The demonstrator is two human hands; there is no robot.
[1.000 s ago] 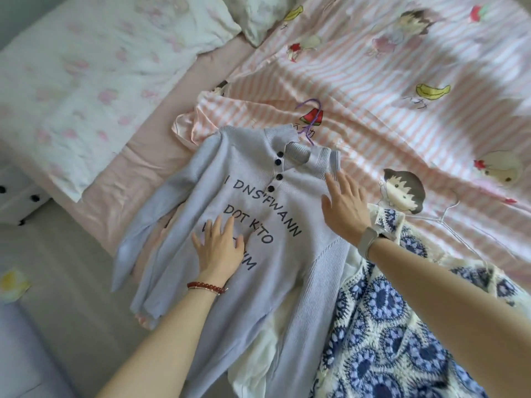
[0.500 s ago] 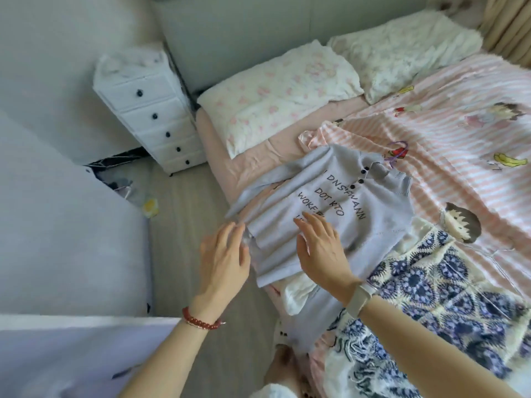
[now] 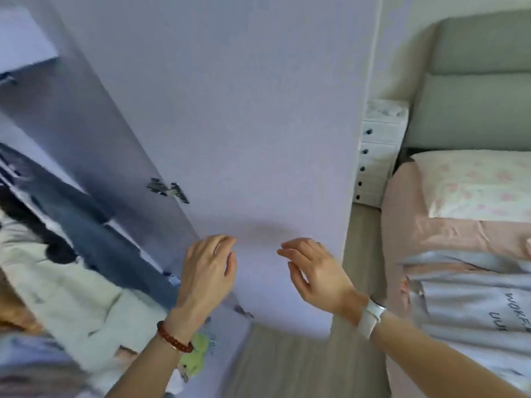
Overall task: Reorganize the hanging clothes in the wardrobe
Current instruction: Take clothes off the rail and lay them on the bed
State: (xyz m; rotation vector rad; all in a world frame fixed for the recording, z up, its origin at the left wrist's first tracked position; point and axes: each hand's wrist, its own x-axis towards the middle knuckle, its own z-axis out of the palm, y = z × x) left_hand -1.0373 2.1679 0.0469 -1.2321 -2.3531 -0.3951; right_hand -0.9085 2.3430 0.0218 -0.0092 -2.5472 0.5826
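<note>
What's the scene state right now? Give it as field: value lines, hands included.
view: head camera, blurred
left hand: free, fingers loosely curled, holds nothing
right hand: free, fingers relaxed, holds nothing
door: lilac wardrobe panel in front of both hands; contact cannot be told
clothes: dark and white garments hanging at left in the wardrobe
sweater: grey, lettered, lying on the bed at right
bed: pink sheet, with a pillow
drawers: white, beside the bed
</note>
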